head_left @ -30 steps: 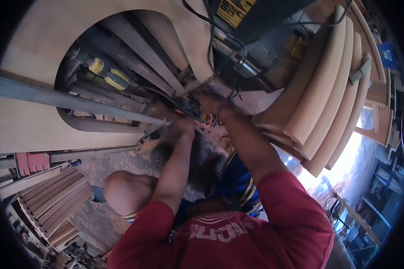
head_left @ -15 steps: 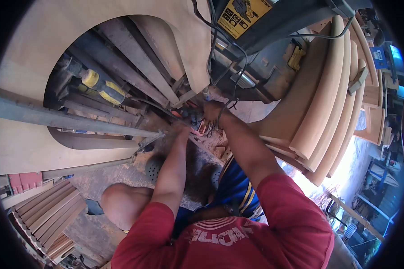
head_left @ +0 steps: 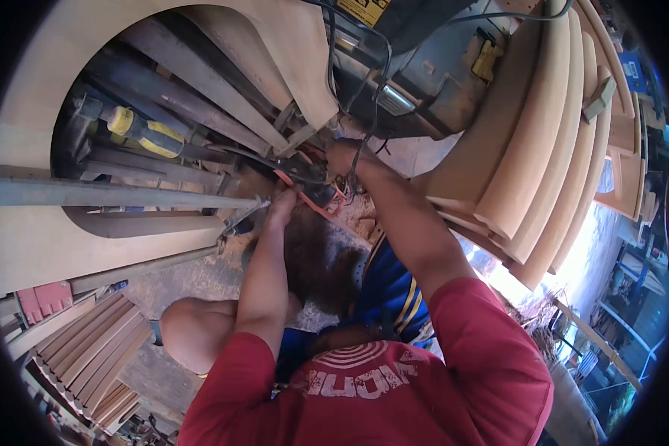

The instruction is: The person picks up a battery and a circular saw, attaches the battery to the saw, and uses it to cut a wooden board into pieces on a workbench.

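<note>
A dark container with an orange edge (head_left: 325, 199) sits on the floor between the wooden frame and my legs, with cables and small items in it. My left hand (head_left: 283, 203) is at its near left edge, fingers closed on the orange rim. At its right side, beside hanging black cables (head_left: 359, 152), is my right hand (head_left: 342, 157); its fingers are turned away and hidden, so what it holds cannot be made out.
A pale wooden frame (head_left: 30, 253) with clamp bars (head_left: 111, 195) and a yellow-black tool (head_left: 147, 134) fills the left. Curved wooden parts (head_left: 524, 149) are stacked at right. A dark case (head_left: 424, 82) stands ahead. Slatted wood pieces (head_left: 93, 349) lie at lower left.
The view has shifted a little. My left hand has moved slightly left, farther from my right hand, and more of the orange-edged container shows between them.
</note>
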`<action>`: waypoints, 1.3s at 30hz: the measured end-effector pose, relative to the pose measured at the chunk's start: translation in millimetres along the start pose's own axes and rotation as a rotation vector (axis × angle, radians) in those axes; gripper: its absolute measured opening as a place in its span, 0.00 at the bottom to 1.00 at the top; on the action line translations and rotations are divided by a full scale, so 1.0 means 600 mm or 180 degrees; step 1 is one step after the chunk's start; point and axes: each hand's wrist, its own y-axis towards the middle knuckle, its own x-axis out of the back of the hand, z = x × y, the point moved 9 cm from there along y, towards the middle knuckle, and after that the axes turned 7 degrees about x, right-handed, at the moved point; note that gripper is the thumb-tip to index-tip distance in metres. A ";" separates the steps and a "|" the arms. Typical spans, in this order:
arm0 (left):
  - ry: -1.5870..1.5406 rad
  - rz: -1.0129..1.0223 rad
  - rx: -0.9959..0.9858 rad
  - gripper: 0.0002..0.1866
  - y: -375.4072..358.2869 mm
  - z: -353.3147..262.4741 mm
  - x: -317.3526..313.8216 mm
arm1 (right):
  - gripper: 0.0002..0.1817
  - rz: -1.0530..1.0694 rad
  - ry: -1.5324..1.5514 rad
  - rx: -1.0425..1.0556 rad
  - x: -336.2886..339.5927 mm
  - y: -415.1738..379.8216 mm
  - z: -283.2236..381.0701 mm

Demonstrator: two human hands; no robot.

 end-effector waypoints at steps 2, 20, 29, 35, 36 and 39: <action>0.0332 -0.0072 0.0389 0.27 -0.021 0.014 0.011 | 0.17 -0.0254 0.0086 0.0085 0.044 -0.040 0.034; -0.1845 0.0492 -0.0341 0.30 -0.138 -0.019 -0.014 | 0.16 -0.0829 0.0261 0.0500 0.079 -0.172 0.104; -0.1187 0.0215 -0.0825 0.33 -0.152 -0.036 -0.023 | 0.15 -0.0415 -0.0340 0.0694 0.058 -0.156 0.170; -0.0737 -0.0007 -0.0899 0.36 -0.180 -0.060 -0.026 | 0.15 -0.0209 -0.0368 0.0797 0.050 -0.143 0.169; -0.0429 -0.0139 -0.0846 0.37 -0.187 -0.063 -0.023 | 0.15 -0.0211 -0.0384 0.0814 0.047 -0.142 0.171; 0.0163 -0.0381 -0.0822 0.38 -0.193 -0.076 -0.020 | 0.15 -0.0327 -0.0507 0.0979 0.042 -0.135 0.172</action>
